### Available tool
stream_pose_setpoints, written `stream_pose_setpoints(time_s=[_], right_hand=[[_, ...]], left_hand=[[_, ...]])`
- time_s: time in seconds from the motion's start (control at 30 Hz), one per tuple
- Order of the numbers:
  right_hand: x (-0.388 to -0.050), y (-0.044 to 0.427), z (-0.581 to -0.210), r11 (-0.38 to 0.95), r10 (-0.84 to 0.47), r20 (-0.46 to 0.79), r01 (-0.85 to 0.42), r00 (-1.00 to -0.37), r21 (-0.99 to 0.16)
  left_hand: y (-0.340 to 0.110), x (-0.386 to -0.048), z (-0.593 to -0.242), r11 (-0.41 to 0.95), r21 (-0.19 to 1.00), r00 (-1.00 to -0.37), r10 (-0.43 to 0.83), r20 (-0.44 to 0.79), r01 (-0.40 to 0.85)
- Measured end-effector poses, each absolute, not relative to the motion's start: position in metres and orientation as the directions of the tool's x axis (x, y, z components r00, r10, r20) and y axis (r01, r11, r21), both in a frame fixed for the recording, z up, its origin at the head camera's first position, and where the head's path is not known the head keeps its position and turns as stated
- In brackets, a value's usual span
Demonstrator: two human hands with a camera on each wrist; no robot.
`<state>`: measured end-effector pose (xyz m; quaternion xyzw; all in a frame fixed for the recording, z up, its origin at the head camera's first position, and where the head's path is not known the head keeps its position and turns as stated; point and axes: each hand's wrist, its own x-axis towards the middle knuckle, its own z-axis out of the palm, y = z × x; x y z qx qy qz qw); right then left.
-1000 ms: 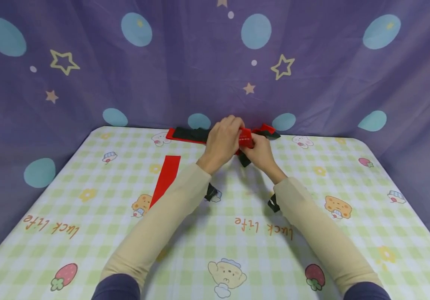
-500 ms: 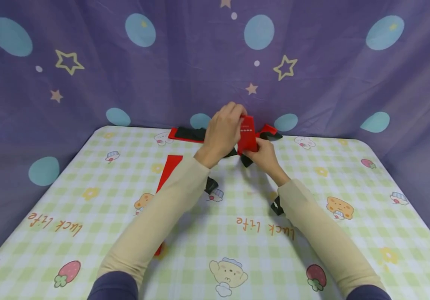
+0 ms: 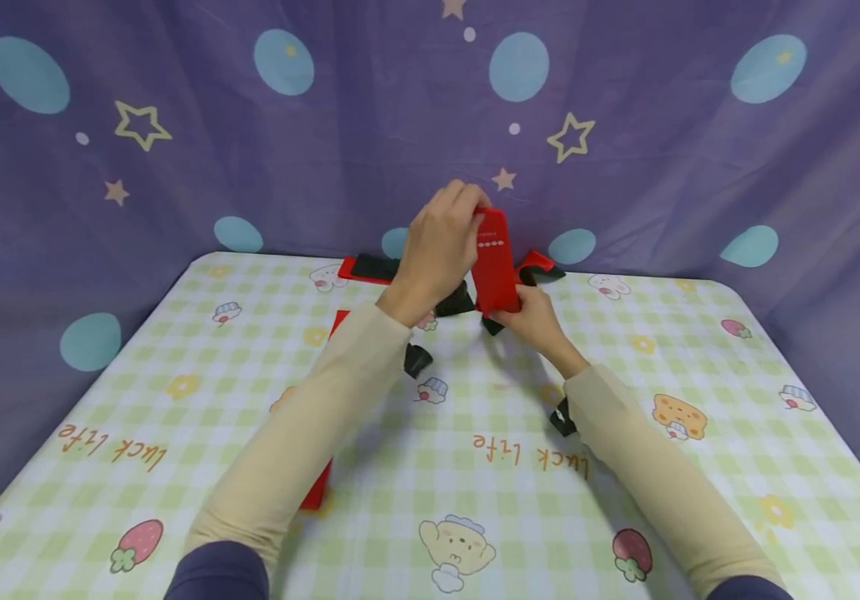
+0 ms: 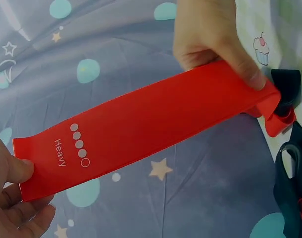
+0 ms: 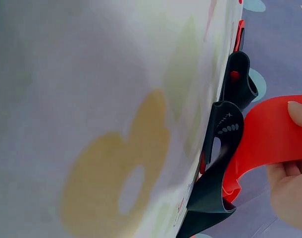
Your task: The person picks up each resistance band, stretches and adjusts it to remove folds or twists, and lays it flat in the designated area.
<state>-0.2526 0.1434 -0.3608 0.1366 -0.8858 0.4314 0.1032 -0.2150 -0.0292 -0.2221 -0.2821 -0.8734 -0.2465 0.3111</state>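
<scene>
A red resistance band (image 3: 496, 267) printed "Heavy" (image 4: 60, 152) stretches between my two hands above the table's far edge. My left hand (image 3: 441, 242) pinches its upper end beside the printed dots. Lower down, my right hand (image 3: 535, 321) grips the band between thumb and fingers, as the right wrist view also shows. Below that grip the band curls down among black bands (image 5: 230, 144) at the table edge. One black band (image 3: 454, 300) shows near my left wrist, and another red piece (image 3: 538, 261) lies behind my right hand.
On the far left edge a black band (image 3: 375, 267) lies over a red one (image 3: 351, 271). Under my left forearm lies a long red band (image 3: 317, 487), partly hidden. Smaller black pieces (image 3: 417, 360) rest mid-table. A purple curtain (image 3: 370, 125) hangs behind the table.
My left hand has risen with its end of the red band, drawing more of it straight. My right hand has moved slightly right and down, still gripping the lower part.
</scene>
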Motion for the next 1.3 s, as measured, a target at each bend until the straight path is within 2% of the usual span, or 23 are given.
stream_pose_setpoints(time_s=[0.53,0.77,1.0,1.3], right_hand=[[-0.247,0.152,-0.362,0.573,-0.223,0.168,-0.269,-0.96,-0.774],[-0.249,0.157,-0.366,0.581,-0.274,0.172,-0.306,-0.946,-0.754],[-0.246,0.167,-0.365,0.581,-0.329,0.17,-0.341,-0.929,-0.739],[-0.248,0.189,-0.361,0.583,-0.297,0.158,-0.31,-0.942,-0.751]], left_hand=[[-0.04,-0.214,-0.195,0.702,0.352,-0.671,0.24,0.702,0.619],[-0.052,-0.21,-0.19,0.687,0.388,-0.672,0.197,0.714,0.614],[-0.064,-0.21,-0.192,0.68,0.384,-0.649,0.177,0.74,0.624],[-0.089,-0.215,-0.208,0.619,0.499,-0.687,0.093,0.721,0.607]])
